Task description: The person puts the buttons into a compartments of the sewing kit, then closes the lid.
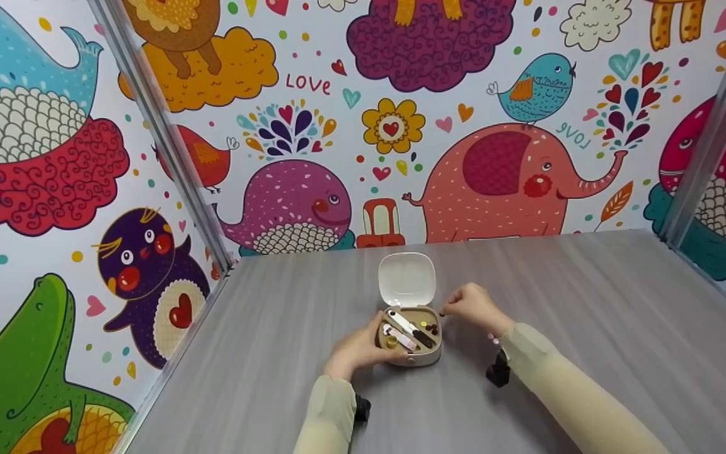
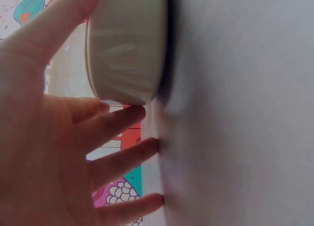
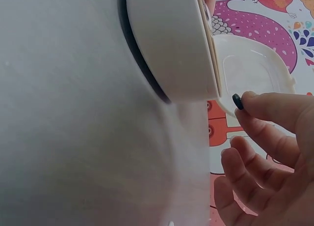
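A small white sewing box stands on the table with its lid tipped up at the back. My left hand grips it from the left, thumb at the front and forefinger toward the back; the other fingers spread beside it in the left wrist view. Inside the beige tray lie a white-and-black tool, a pinkish-white stick-like piece, a gold round piece and several small dark buttons. Just right of the box, my right hand pinches a small dark button between thumb and forefinger.
The grey wood-look table reaches to a wall panel printed with cartoon animals. Metal posts stand at its corners. Each wrist carries a black camera, one on the left wrist and one on the right.
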Demonstrator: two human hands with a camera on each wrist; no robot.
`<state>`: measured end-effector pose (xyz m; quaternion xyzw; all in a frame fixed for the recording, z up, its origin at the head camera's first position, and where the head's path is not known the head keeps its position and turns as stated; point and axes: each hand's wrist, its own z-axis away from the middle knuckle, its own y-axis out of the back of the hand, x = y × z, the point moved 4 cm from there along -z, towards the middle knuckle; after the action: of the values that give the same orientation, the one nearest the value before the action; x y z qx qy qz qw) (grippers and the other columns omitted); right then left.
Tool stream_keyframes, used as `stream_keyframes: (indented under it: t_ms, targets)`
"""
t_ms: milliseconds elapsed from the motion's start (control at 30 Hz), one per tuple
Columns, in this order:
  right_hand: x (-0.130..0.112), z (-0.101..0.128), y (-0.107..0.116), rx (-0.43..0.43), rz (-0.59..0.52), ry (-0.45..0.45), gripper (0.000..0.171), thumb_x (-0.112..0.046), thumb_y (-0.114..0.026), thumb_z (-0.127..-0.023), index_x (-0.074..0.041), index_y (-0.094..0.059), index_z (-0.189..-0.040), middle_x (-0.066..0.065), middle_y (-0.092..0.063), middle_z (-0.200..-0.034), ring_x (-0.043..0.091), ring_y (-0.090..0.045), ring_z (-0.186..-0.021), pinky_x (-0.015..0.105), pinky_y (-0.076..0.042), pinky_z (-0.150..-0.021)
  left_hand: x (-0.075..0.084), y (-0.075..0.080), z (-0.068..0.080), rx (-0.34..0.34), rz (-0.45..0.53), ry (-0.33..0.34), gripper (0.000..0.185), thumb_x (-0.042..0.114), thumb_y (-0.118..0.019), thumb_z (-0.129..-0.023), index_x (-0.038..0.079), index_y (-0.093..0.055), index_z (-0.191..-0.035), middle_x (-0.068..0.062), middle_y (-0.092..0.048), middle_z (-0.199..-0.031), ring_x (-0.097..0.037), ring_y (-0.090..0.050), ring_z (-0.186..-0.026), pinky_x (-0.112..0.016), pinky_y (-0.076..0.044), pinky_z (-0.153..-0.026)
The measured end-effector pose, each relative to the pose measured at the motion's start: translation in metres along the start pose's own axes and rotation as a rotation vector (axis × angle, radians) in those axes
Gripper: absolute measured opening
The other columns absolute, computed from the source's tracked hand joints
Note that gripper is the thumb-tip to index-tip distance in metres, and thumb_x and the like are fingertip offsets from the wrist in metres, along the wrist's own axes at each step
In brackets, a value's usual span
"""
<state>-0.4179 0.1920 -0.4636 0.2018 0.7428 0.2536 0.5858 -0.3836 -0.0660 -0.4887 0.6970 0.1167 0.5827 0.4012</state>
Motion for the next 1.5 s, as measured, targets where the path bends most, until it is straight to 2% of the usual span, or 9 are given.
stream_keyframes:
  t_ms: [200,467,633,833,933,1067,1500]
  targets:
    - [-0.003,-0.001,-0.006,-0.019,-0.011,-0.006,0.01,-0.004,-0.08,-0.081,0.005,-0.081,-0.075,0.006,-0.074,-0.069,0.005,-0.051,-0.058,0.019,-0.04,-0.055,0.002,0.0,0.001,0.0,0.021,-0.012,0.114,0.038,-0.094,-0.083,-0.007,-0.032,-0.169,-0.032,-0.057,-0.156,-0.049,-0.062,-0.136,-0.062,-0.05,-0.114]
    - [-0.007,-0.004,-0.014,-0.037,-0.012,0.016,0.012,-0.004,-0.081,-0.082,0.003,-0.078,-0.072,-0.008,-0.064,-0.063,0.006,-0.05,-0.058,0.02,-0.04,-0.056,0.003,0.001,0.001,-0.006,0.041,-0.014,0.116,0.036,-0.094,-0.082,-0.006,-0.03,-0.17,-0.032,-0.055,-0.158,-0.049,-0.061,-0.138,-0.062,-0.049,-0.115]
    - [-0.007,-0.004,-0.019,-0.064,0.002,0.023,0.01,-0.004,-0.08,-0.083,0.004,-0.081,-0.077,-0.007,-0.068,-0.066,0.006,-0.05,-0.06,0.021,-0.04,-0.058,0.003,0.0,0.002,-0.001,0.019,-0.016,0.114,0.036,-0.094,-0.083,-0.005,-0.032,-0.169,-0.032,-0.058,-0.155,-0.049,-0.063,-0.134,-0.062,-0.051,-0.113]
    - [-0.005,-0.003,-0.024,-0.078,0.014,0.038,0.009,-0.002,-0.081,-0.084,0.005,-0.081,-0.079,-0.002,-0.072,-0.069,0.006,-0.051,-0.061,0.022,-0.041,-0.059,0.003,-0.001,0.001,-0.007,0.0,0.005,0.114,0.039,-0.092,-0.085,-0.005,-0.031,-0.17,-0.032,-0.048,-0.164,-0.051,-0.058,-0.141,-0.062,-0.048,-0.117]
    - [-0.005,-0.003,-0.025,-0.075,0.018,0.068,0.009,-0.002,-0.079,-0.083,0.005,-0.08,-0.079,0.0,-0.073,-0.07,0.005,-0.05,-0.061,0.022,-0.04,-0.059,0.003,0.0,0.001,-0.004,0.011,0.011,0.113,0.038,-0.092,-0.084,-0.004,-0.031,-0.17,-0.033,-0.051,-0.161,-0.051,-0.059,-0.14,-0.063,-0.048,-0.116]
    - [-0.006,-0.003,-0.025,-0.069,0.029,0.097,0.01,-0.003,-0.078,-0.082,0.005,-0.079,-0.077,-0.003,-0.071,-0.07,0.003,-0.047,-0.059,0.02,-0.037,-0.057,0.002,0.001,0.002,-0.004,0.024,0.019,0.114,0.039,-0.092,-0.084,-0.004,-0.031,-0.17,-0.032,-0.055,-0.158,-0.051,-0.059,-0.139,-0.064,-0.048,-0.116]
    - [-0.005,-0.004,-0.029,-0.061,0.042,0.098,0.009,-0.002,-0.08,-0.084,0.003,-0.079,-0.076,-0.004,-0.07,-0.067,0.003,-0.047,-0.058,0.02,-0.035,-0.056,0.006,0.002,0.005,-0.005,0.043,0.034,0.113,0.037,-0.091,-0.085,-0.002,-0.03,-0.171,-0.033,-0.05,-0.162,-0.051,-0.057,-0.142,-0.064,-0.046,-0.118]
